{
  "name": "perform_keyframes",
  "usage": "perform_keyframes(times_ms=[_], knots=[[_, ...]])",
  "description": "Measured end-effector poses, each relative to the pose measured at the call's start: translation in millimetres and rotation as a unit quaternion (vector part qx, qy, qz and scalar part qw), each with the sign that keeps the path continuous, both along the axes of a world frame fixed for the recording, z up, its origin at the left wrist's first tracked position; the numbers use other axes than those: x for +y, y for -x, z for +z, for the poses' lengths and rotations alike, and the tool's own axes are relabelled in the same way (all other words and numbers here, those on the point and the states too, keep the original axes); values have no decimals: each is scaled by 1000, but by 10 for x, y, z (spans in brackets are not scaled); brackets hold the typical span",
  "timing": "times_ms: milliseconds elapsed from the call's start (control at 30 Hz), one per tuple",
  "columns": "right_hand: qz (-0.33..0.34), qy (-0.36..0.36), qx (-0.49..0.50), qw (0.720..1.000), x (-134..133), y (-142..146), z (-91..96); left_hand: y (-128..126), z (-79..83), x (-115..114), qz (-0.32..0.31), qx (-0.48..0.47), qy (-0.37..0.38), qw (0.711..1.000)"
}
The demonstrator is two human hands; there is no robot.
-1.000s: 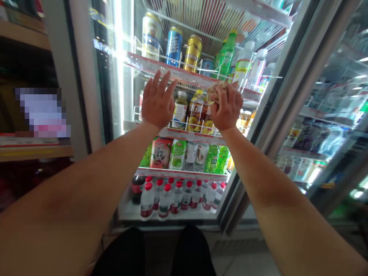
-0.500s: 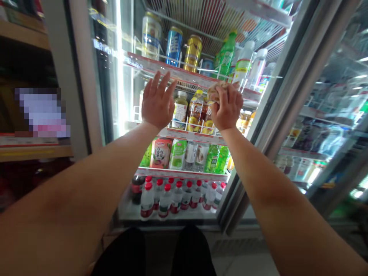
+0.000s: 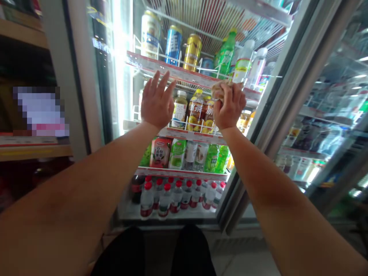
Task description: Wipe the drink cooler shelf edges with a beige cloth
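Note:
Both of my arms reach toward a drinks fridge. My left hand (image 3: pixel 156 100) is raised flat with fingers stretched out, held against the glass door (image 3: pixel 115 76) in front of the second shelf. My right hand (image 3: pixel 229 106) is closed on a crumpled light-brown cloth (image 3: pixel 219 90), pressed at the level of the second shelf's price rail (image 3: pixel 184 78). Brown tea bottles (image 3: pixel 196 112) stand on the shelf between my hands.
Cans (image 3: pixel 192 51) and green bottles (image 3: pixel 225 53) fill the top shelf, cartons and green bottles (image 3: pixel 212 158) the third, red-capped water bottles (image 3: pixel 175 195) the bottom. A second fridge door (image 3: pixel 324 126) stands to the right, wooden shelving (image 3: pixel 31 149) to the left. My dark trousers (image 3: pixel 161 253) show below.
My right hand with the cloth has shifted slightly to the right and up along the shelf rail. My left hand has barely moved.

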State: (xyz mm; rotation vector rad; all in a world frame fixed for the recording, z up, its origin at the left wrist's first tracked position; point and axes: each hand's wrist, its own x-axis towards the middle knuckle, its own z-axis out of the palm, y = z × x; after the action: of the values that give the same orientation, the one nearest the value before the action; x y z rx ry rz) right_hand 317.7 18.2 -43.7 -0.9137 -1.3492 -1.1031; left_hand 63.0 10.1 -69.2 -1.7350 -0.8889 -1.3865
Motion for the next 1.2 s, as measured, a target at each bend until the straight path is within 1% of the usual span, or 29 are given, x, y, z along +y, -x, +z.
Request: perform_keyframes(times_ms=[67, 167, 267, 367, 467, 533, 700, 833, 900, 1000, 1200], knots=[[-1, -3, 1, 1000, 3, -3, -2, 5, -5, -2, 5, 3, -15, 1000], [-3, 14, -35, 999, -16, -2, -22, 17, -9, 22, 11, 14, -31, 999], [-1, 27, -60, 998, -29, 2, -35, 23, -9, 51, 33, 20, -36, 999], [4, 24, -32, 999, -7, -3, -24, 14, -13, 50, 27, 10, -32, 999], [16, -2, 21, 1000, 27, -13, -5, -1, -18, 16, 12, 4, -26, 1000], [19, -16, 33, 999, 36, -15, -5, -11, -20, -14, 15, 3, -31, 999], [0, -16, -19, 1000, 17, -3, -35, -32, -25, -63, 32, 3, -41, 999], [-9, -6, -4, 1000, 3, -2, -38, -29, -33, -51, 13, -5, -31, 999], [-8, 3, -11, 1000, -5, -5, -38, -20, -34, -31, 4, -5, -26, 1000], [-7, 15, -36, 999, -15, -6, -48, -5, -32, 6, 17, 2, -27, 999], [0, -1, -43, 999, 11, -12, -59, -8, -45, -1, 24, 6, -48, 999]])
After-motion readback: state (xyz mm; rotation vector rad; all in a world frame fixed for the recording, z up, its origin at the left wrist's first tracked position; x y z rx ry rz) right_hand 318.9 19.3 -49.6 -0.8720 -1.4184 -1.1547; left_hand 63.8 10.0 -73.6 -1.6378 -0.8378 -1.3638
